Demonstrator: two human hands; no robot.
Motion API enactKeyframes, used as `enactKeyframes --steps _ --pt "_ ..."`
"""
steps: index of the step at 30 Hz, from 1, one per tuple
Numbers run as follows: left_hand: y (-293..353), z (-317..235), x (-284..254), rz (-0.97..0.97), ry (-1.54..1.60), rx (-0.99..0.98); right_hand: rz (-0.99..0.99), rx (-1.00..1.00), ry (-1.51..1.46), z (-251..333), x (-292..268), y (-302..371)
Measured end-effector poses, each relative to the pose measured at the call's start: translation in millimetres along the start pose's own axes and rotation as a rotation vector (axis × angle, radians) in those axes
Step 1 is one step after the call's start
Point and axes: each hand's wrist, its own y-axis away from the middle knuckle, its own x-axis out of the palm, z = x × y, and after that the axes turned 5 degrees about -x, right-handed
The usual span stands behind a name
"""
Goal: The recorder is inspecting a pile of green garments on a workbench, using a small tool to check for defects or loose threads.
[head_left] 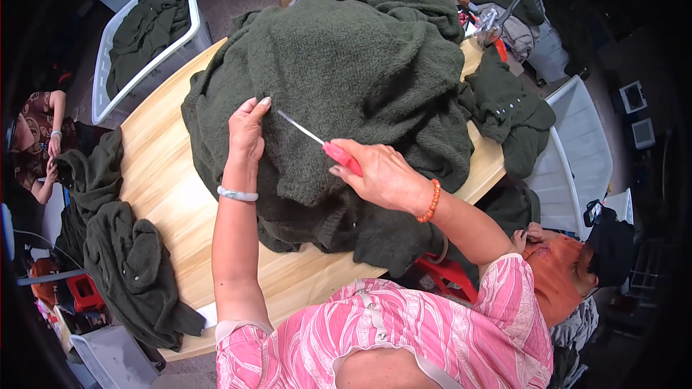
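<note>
A large heap of dark green knit garments point(324, 50) covers much of the wooden table in front of me. My left hand point(249, 130) is closed at the heap's left side, thumb and fingers pinched on the knit. My right hand point(389, 176) grips the pink-red handle of a slim tool point(342, 157) with a thin, straight metal shaft. The shaft points up and left over the knit, its tip close to my left thumb but apart from it. Whether the tip ends in a hook is too small to tell.
Bare wood of the table point(162, 166) shows at the left. More green garments point(133, 270) hang over its left edge, others point(508, 108) at the right. A white bin point(191, 29) of knitwear stands far left, another white bin point(595, 144) right. Other people work at left, far side and right.
</note>
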Motion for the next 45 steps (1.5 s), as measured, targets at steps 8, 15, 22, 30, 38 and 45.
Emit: enactKeyframes --steps 8,15,22,30,38,45 --pt "12 20 -3 -0.070 -0.002 0.073 0.031 0.024 0.135 0 -7 -22" --pt "17 24 3 -0.081 -0.010 0.091 0.103 0.055 0.141 4 -14 -26" --pt "33 26 9 -0.353 -0.284 0.150 0.317 0.034 0.046 1 -13 12" --pt "127 74 45 -0.171 -0.705 0.351 0.195 0.101 0.047 0 -9 69" --pt "124 78 30 -0.187 -0.432 0.148 0.192 0.198 0.018 8 -3 114" --pt "182 101 75 -0.034 -1.494 0.587 -0.082 0.183 -0.137 -6 23 149"
